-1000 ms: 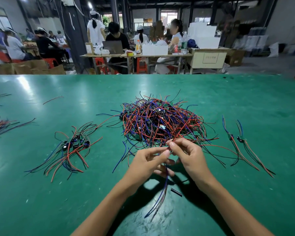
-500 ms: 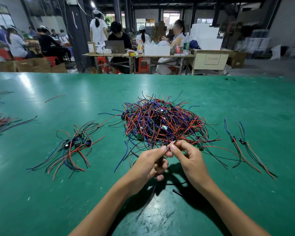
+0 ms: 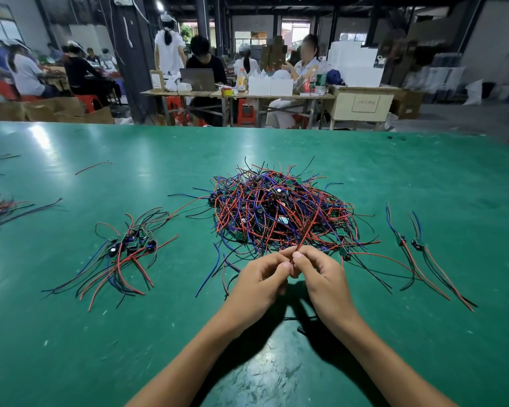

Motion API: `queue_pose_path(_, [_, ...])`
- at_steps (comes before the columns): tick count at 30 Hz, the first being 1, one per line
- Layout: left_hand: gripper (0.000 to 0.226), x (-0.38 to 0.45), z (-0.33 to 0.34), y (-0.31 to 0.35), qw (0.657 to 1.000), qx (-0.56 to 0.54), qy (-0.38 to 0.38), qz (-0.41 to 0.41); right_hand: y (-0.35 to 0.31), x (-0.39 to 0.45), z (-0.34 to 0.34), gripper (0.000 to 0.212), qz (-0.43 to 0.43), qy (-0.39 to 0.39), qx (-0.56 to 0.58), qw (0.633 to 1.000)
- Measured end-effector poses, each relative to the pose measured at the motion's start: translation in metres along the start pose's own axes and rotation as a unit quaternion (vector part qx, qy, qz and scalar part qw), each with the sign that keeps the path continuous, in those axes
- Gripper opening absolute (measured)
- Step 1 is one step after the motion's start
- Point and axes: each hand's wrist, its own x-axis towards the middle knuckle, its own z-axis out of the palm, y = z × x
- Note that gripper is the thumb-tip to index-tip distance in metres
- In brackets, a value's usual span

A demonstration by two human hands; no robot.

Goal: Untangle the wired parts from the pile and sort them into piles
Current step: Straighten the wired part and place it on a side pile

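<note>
A tangled pile of small green boards with red, blue and black wires lies at the middle of the green table. Just in front of it, my left hand and my right hand meet, fingertips together. Both pinch a red wire that runs up and away into the pile. A sorted pile of wired parts lies to the left. Two separated wired parts lie to the right.
More wires lie at the table's left edge, and a single loose wire lies further back. A short black piece sits between my forearms. Beyond the far table edge, people sit at other tables.
The blue wires that hung below my left hand are no longer in view. Both hands have closed together and now pinch a red wire leading up into the pile.
</note>
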Motion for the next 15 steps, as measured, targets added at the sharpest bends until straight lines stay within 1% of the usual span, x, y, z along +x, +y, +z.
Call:
queue_pose_path(3, [0.024,-0.001,0.001,0.000,0.996,0.091,-0.007,0.026,-0.001,0.007,-0.005,0.026,0.078,0.056,0.064,0.993])
queue_pose_path(5, [0.024,-0.004,0.001,0.001,0.991,0.124,-0.024,0.033,-0.001,0.013,-0.012,0.025,0.117,0.089,0.083,0.986])
queue_pose_path(11, [0.023,-0.007,-0.001,0.002,0.987,0.144,-0.063,0.038,-0.005,0.023,-0.029,0.026,0.183,0.175,0.169,0.952])
queue_pose_path(15, [0.022,-0.007,-0.001,0.000,0.986,0.148,-0.073,0.037,-0.005,0.023,-0.035,0.025,0.216,0.185,0.230,0.931])
